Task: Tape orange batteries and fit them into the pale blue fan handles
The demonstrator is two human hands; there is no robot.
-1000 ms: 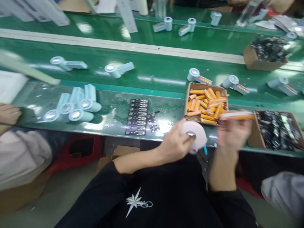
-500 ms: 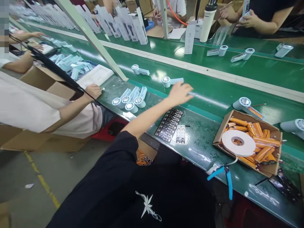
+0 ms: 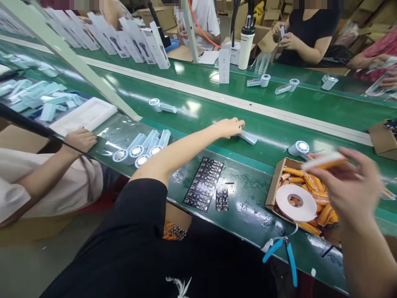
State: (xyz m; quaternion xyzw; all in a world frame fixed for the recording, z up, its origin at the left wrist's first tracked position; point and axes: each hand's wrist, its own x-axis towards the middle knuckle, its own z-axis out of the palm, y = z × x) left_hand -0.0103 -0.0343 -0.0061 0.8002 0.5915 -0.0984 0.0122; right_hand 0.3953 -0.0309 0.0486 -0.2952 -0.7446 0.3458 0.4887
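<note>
Stretched out over the green belt, my left hand has its fingers closed over the head end of a light-blue handheld fan; the fan's handle sticks out to the right. My right hand, smeared by motion, is raised over the cardboard box of orange batteries. Pinched in its fingers is an orange battery with a white face. A roll of white tape lies on the batteries. Just past the box, another fan sits on the belt.
Black circuit boards lie on the bench before me. Blue-handled pliers rest at its front edge. Several fans are grouped at left, near a co-worker's hand. A slanted post rises at left. White boxes stand across the belt.
My left hand has come down and closed on a fan on the belt. My right hand has entered from the right holding a battery. The view has shifted to the right.
</note>
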